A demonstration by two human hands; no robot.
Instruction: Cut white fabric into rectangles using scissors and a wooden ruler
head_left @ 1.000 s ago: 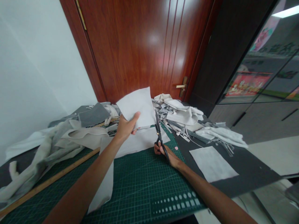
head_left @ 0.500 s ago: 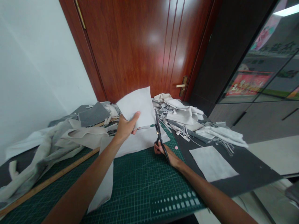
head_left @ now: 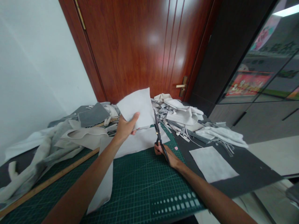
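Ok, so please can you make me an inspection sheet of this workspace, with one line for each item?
Surface: green gridded cutting mat on a dark grey board; wooden ruler along the mat's left side.
Work items: white fabric piece held up; black scissors; larger white fabric sheet on the mat; cut white fabric square on the board.
Clutter: heap of grey and off-white fabric scraps behind the mat; long fabric strips at left.
Hands: left hand grips the white fabric piece; right hand holds the black scissors, blades up.
Cables: nothing seen.
Surroundings: wooden door with brass handle; white wall; glass-fronted cabinet.
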